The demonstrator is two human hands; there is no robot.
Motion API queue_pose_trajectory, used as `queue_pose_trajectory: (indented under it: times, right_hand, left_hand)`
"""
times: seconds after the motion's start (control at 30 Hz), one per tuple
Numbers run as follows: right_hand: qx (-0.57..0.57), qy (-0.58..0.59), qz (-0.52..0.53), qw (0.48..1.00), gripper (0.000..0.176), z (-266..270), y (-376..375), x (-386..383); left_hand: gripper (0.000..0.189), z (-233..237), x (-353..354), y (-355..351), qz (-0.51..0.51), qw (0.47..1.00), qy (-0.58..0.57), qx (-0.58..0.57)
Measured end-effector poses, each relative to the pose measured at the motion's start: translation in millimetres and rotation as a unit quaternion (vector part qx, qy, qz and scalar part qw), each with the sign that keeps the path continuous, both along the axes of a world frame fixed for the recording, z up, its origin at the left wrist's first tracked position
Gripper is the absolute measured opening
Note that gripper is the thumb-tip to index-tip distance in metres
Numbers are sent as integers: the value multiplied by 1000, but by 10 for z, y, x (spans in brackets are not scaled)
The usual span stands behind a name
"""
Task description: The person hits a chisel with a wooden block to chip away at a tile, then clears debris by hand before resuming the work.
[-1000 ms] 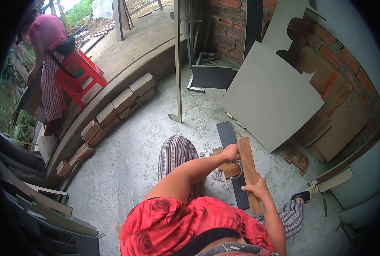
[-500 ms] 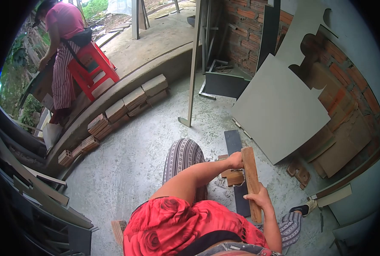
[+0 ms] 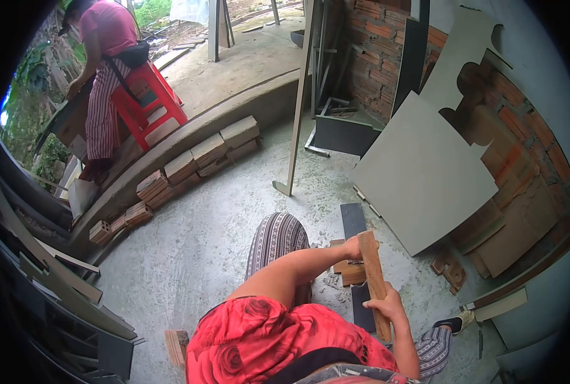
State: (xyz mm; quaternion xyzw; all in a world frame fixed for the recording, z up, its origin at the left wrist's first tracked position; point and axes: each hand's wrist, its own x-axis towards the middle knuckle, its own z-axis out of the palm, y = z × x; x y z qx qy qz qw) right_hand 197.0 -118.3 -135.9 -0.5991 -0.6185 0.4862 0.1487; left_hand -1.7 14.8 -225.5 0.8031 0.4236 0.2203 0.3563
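Note:
A long wooden block (image 3: 374, 276) is held up in front of me by both hands, running away from my body. My left hand (image 3: 351, 249) is closed around its far end, the fingers partly behind the wood. Nearer to me, my right hand (image 3: 389, 305) grips the lower part, its thumb across the top face. Beneath the block, a dark flat strip (image 3: 353, 219) lies on the floor, partly covered. Smaller wooden pieces (image 3: 352, 274) rest on or beside the strip, with pale crumbs around them.
A large pale board (image 3: 426, 173) leans at the right near a brick wall. Hollow bricks (image 3: 181, 168) line a low ledge. A person (image 3: 109, 32) sits outside on a red stool (image 3: 149, 105). Stacked panels (image 3: 61, 294) stand at the left.
The surroundings have shifted slightly right and down in view. The wooden block sits a little lower and tilts slightly differently, with both hands still gripping it.

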Motion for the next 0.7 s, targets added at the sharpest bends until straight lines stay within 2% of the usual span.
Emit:
queue_pose_trajectory:
  times: [0.13, 0.23, 0.3, 0.4, 0.43, 0.5, 0.53, 0.6, 0.7]
  right_hand:
    - [28, 2, 2, 1000, 72, 37, -40, -22]
    - [36, 64, -2, 997, 71, 338, -42, -69]
    - [102, 203, -62, 972, 66, 596, -72, -139]
    - [111, 260, -83, 955, 59, 561, -94, -87]
    - [104, 261, -82, 956, 59, 527, -80, -105]
    - [80, 164, -118, 976, 55, 457, -36, -143]
    - [20, 22, -77, 997, 53, 284, 29, -62]
    - [-51, 125, -86, 987, 56, 87, 16, -13]
    - [3, 64, -53, 997, 59, -15, -28, -27]
  left_hand:
    - [28, 38, -13, -16, -25, 999, 18, -23]
    - [26, 61, 25, -54, 26, 998, -44, -29]
    - [27, 73, 22, -38, 66, 987, -30, -142]
    - [34, 91, 19, 5, 59, 985, 5, -160]
    - [31, 158, 26, -15, 68, 982, 2, -176]
    - [30, 324, 6, -77, 66, 978, -5, -199]
    - [29, 369, 14, -77, 65, 975, -15, -212]
    - [25, 170, 50, -66, 65, 980, -13, -188]
    - [27, -320, 114, 45, 41, 986, -8, -162]
